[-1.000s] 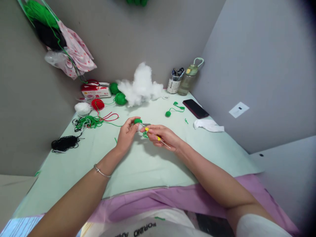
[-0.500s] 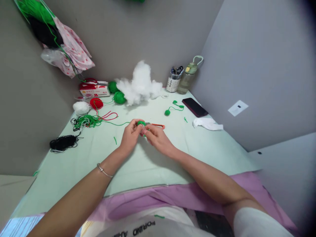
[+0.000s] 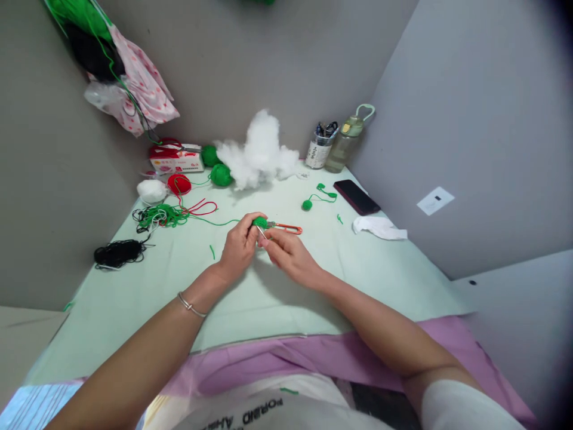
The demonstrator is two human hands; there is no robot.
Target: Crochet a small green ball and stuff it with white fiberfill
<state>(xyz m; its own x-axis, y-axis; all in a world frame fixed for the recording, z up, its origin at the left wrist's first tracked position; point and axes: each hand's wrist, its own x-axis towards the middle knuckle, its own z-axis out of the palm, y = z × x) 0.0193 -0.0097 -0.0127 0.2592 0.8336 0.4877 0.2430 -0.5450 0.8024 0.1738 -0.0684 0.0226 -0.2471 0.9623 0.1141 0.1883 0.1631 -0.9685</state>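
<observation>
My left hand [image 3: 239, 246] pinches a small green crochet piece [image 3: 259, 222] over the middle of the table. Closed around a thin metal crochet hook [image 3: 261, 232], my right hand [image 3: 290, 254] meets it there, with the hook's shaft against the green work. From the left hand, a green yarn strand [image 3: 215, 223] runs left to a loose tangle of green yarn [image 3: 163, 216]. An orange-handled cutter [image 3: 289, 229] lies just behind the fingers of my right hand; its front end is partly hidden by the green piece.
White stuffing [image 3: 262, 152] sits at the back beside green yarn balls [image 3: 221, 175]. At left are a red yarn ball [image 3: 179, 184], a white ball [image 3: 151, 192] and black yarn [image 3: 119, 255]. A phone [image 3: 356, 197], bottle [image 3: 342, 146] and pen cup [image 3: 319, 150] stand or lie at right.
The metal hook shows more clearly between my hands, and the right fingers have shifted slightly around it. The whole view has moved a little; the table items stay in place.
</observation>
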